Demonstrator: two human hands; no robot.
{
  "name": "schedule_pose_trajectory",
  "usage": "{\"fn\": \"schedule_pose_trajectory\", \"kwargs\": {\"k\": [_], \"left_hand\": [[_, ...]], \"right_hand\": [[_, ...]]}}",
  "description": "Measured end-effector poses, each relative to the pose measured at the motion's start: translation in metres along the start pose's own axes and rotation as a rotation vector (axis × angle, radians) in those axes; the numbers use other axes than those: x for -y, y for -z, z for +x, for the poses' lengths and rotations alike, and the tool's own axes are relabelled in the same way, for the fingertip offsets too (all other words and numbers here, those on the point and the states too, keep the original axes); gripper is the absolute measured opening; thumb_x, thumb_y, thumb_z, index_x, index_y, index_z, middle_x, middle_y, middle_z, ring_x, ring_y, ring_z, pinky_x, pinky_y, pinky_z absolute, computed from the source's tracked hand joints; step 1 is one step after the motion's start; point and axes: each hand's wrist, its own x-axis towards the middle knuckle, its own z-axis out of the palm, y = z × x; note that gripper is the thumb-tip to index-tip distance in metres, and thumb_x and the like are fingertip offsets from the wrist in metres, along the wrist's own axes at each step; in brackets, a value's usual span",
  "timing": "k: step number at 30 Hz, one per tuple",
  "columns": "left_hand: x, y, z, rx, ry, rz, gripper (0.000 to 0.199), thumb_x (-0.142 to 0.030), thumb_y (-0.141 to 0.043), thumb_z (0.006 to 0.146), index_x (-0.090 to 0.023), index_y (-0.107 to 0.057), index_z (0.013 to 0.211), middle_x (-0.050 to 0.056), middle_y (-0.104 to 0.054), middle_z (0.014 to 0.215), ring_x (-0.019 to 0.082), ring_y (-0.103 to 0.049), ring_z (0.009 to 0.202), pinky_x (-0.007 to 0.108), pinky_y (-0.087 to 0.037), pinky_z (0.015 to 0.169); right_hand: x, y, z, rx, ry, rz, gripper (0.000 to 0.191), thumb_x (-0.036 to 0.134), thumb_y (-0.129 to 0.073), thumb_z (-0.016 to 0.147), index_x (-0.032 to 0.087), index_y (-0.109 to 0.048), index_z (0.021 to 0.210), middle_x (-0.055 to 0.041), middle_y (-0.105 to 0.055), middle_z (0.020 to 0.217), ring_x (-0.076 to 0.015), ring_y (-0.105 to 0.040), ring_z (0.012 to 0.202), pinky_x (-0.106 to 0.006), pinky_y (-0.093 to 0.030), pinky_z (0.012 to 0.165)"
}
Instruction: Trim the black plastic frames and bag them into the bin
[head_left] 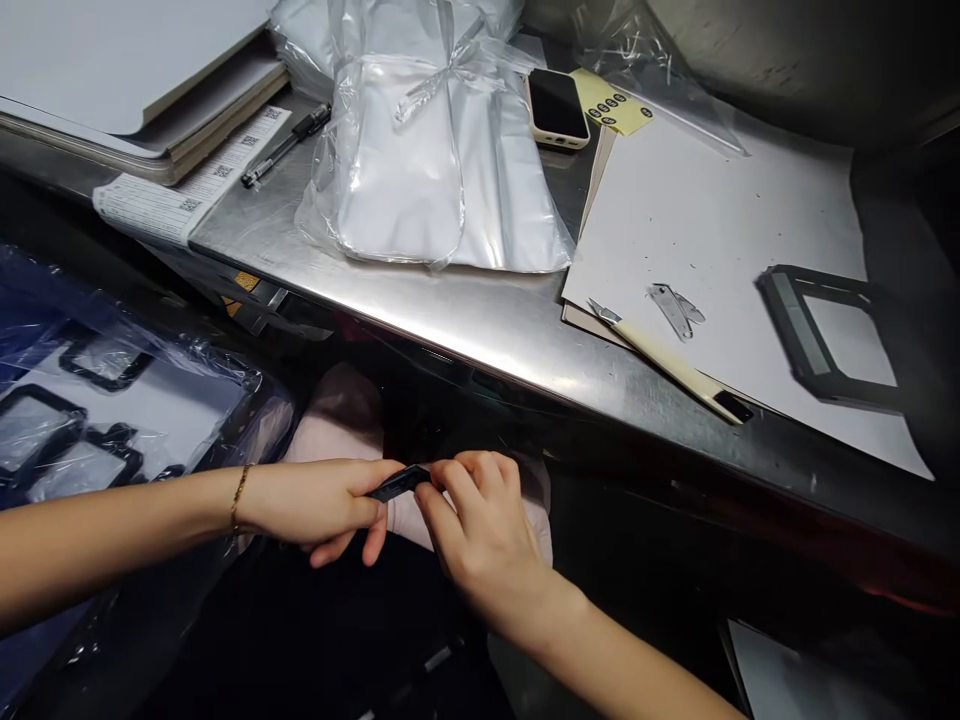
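Above my lap, my left hand (322,505) pinches one end of a thin black plastic piece (397,483), thumb on top and the other fingers curled below. My right hand (484,535) grips the far end of the same piece with bent fingers. The piece is seen nearly edge-on, and much of it is covered by the fingers, so its full shape cannot be made out. A black rectangular frame (799,330) with cut corners lies on the white paper (720,220) at the right. A craft knife (667,365) with a cream handle rests at the paper's near edge.
Loose blades (675,310) lie by the knife. The metal table (450,310) also bears a bundle of silvery bags (420,180), a phone (557,105), a yellow sticker sheet (611,105), a pen (285,145) and stacked board (217,110). A plastic-lined bin (259,400) at left holds several black frames (105,375).
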Motion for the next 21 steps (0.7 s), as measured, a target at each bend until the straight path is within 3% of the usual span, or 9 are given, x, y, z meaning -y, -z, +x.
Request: {"fn": "schedule_pose_trajectory", "kwargs": {"k": [8, 12, 16, 18, 21], "left_hand": [[0.002, -0.002, 0.0, -0.039, 0.041, -0.027, 0.031, -0.021, -0.03, 0.081, -0.02, -0.032, 0.112, -0.002, -0.056, 0.072, 0.002, -0.038, 0.032, 0.014, -0.024, 0.031], [0.001, 0.0, -0.002, -0.032, 0.03, -0.035, 0.027, -0.022, -0.03, 0.082, -0.021, -0.036, 0.108, -0.002, -0.056, 0.071, 0.001, -0.037, 0.031, 0.013, -0.023, 0.031], [0.001, 0.0, -0.004, -0.034, 0.021, -0.053, 0.027, -0.025, -0.031, 0.082, -0.021, -0.037, 0.108, -0.003, -0.056, 0.07, 0.001, -0.037, 0.031, 0.013, -0.023, 0.032], [0.001, -0.001, -0.004, -0.036, 0.021, -0.06, 0.028, -0.026, -0.031, 0.082, -0.021, -0.036, 0.109, -0.003, -0.056, 0.07, 0.001, -0.036, 0.031, 0.014, -0.023, 0.032], [-0.002, -0.003, -0.003, -0.032, 0.033, -0.058, 0.029, -0.023, -0.031, 0.082, -0.02, -0.037, 0.11, -0.003, -0.055, 0.069, 0.001, -0.036, 0.031, 0.014, -0.022, 0.032]], "right_hand": [[0.004, -0.021, 0.002, -0.08, 0.002, 0.073, 0.013, 0.003, -0.047, 0.073, 0.007, -0.058, 0.069, -0.0095, -0.057, 0.07, -0.02, -0.041, 0.072, -0.038, -0.03, 0.063], [0.001, -0.01, -0.008, -0.159, -0.071, 0.253, 0.006, 0.009, -0.05, 0.073, 0.011, -0.054, 0.07, -0.0064, -0.053, 0.074, -0.0176, -0.041, 0.075, -0.04, -0.034, 0.07], [-0.01, 0.009, -0.027, -0.076, -0.162, 0.41, 0.016, 0.008, -0.043, 0.075, 0.014, -0.047, 0.061, -0.0043, -0.046, 0.067, -0.0139, -0.041, 0.067, -0.029, -0.038, 0.057], [-0.015, 0.013, -0.034, -0.046, -0.174, 0.411, 0.019, 0.006, -0.043, 0.077, 0.014, -0.048, 0.06, -0.0042, -0.045, 0.066, -0.0132, -0.04, 0.064, -0.028, -0.038, 0.054], [-0.012, 0.01, -0.035, -0.095, -0.163, 0.322, 0.009, 0.003, -0.051, 0.073, 0.01, -0.057, 0.077, -0.0082, -0.049, 0.072, -0.0159, -0.04, 0.07, -0.031, -0.037, 0.056]]}}
